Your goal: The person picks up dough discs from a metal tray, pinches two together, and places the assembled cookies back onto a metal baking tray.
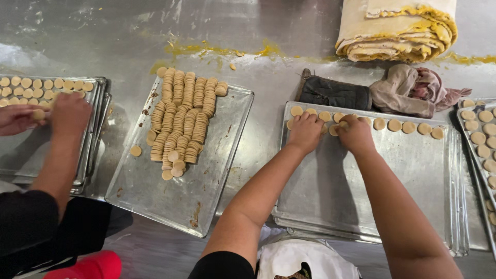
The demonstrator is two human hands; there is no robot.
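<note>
While both hands, left hand [306, 132] and right hand [355, 134], curl loosely over dough discs [408, 126] at 12 o'clock on the baking tray [361, 206], they're pinching a few discs to extend that neat row. Spare stacks [181, 121] sit at 9 o'clock.

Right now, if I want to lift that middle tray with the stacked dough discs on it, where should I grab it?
Probably by the raised rim of the middle tray, a hand on each long side, near the close end where the metal is bare. The dough discs lie in loose rows toward the far end, so lift it level. Your left hand is the closer one.
</note>
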